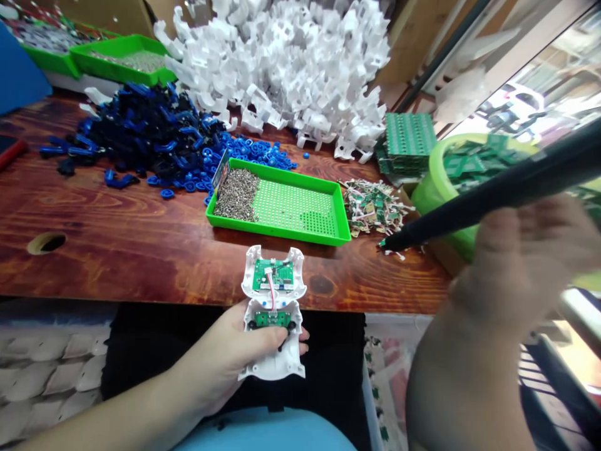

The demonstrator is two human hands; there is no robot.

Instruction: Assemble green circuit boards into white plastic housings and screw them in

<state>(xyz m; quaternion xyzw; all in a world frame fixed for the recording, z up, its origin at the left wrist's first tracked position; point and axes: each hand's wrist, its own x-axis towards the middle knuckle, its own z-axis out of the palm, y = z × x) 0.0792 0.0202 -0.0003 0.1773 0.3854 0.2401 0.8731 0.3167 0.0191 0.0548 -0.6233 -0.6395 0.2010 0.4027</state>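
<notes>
My left hand (244, 341) grips a white plastic housing (275, 363) from below, thumb over its lower half. Two green circuit boards sit in it, an upper board (282, 275) and a lower board (272, 319). Red and white wires (271, 288) run between them. Black round parts flank the lower board. At the right, my right hand (530, 263), blurred, is closed around a long black powered screwdriver (493, 188). Its tip points down-left, beside a heap of small wired boards (375, 207). A green tray (300, 235) with many small screws (237, 194) lies beyond the housing.
White plastic shells (291, 62) are heaped at the back. Blue and black parts (150, 125) pile up at the left. Stacked green panels (410, 134) and a light-green tub (436, 175) of boards stand right. The wooden table (141, 263) has a hole near its left front.
</notes>
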